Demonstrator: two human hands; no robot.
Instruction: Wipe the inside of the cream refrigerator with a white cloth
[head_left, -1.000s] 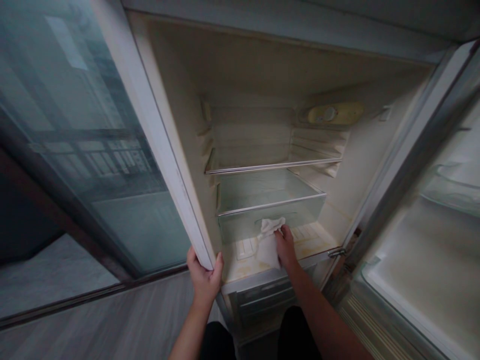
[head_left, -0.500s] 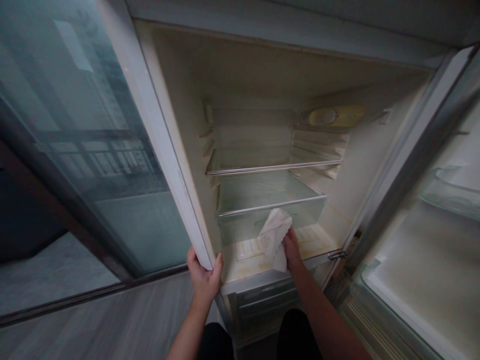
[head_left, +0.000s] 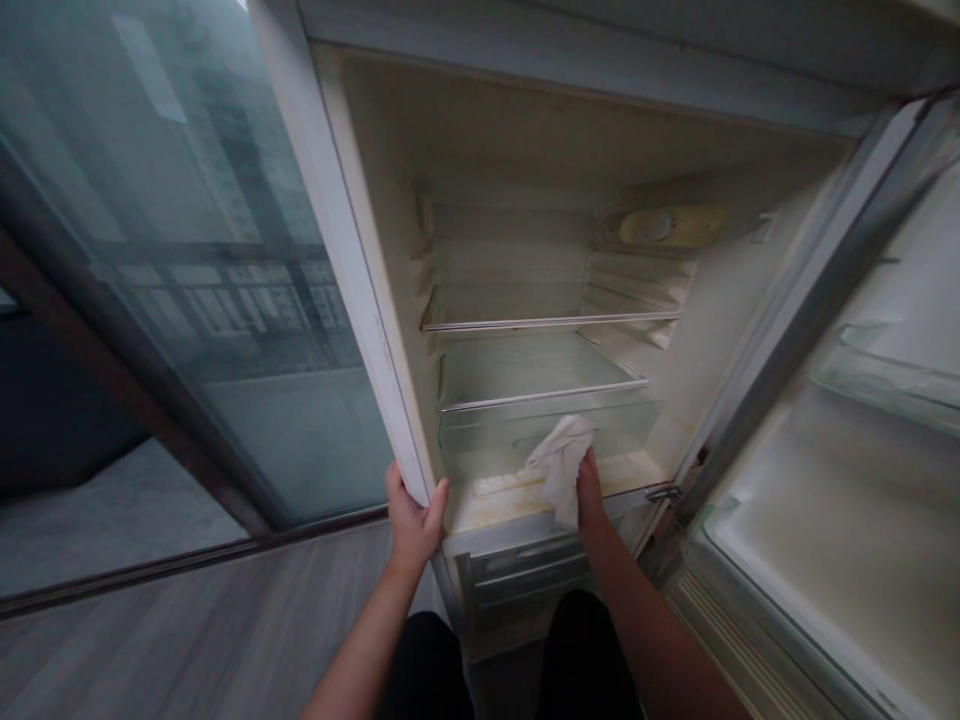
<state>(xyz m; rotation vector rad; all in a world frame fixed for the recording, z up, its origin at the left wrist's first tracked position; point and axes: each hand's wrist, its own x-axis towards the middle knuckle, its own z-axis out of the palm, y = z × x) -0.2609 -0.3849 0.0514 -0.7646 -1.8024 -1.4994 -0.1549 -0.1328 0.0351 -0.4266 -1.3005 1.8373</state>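
Observation:
An open, empty fridge (head_left: 525, 130) stands in front of me with yellowed inner walls. My left hand (head_left: 413, 520) grips the bottom of the fridge's left front edge (head_left: 352, 270), fingers wrapped round it. My right hand (head_left: 587, 490) holds a white cloth (head_left: 561, 460) against the front of the clear drawer (head_left: 547, 425), just above the stained fridge floor (head_left: 495, 500). Two glass shelves (head_left: 540, 322) sit above the drawer.
The fridge door (head_left: 847, 500) hangs open at the right, with a clear door bin (head_left: 885, 375). A glass panel (head_left: 172, 260) stands at the left over a wooden floor (head_left: 187, 640). A thermostat dial (head_left: 664, 226) is at the upper right inside. My dark-clothed knees (head_left: 517, 660) are below.
My right hand has lifted the cloth from the fridge floor up to the drawer front. The view has shifted slightly. My left hand has kept its grip.

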